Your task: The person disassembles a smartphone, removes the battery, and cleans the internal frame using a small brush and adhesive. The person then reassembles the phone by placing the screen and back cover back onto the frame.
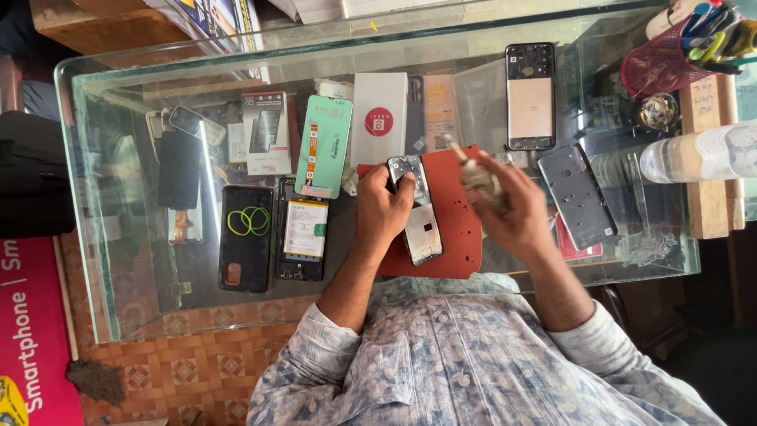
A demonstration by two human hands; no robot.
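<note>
Phone frame (418, 214), opened, lies on red mat (457, 237) at centre of glass counter (118, 237). My left hand (382, 209) grips its far end, fingers curled over the edge. My right hand (512, 209) sits just right, fingers pinched around a small brush (473, 170). Grey back cover (577, 197) lies further right.
</note>
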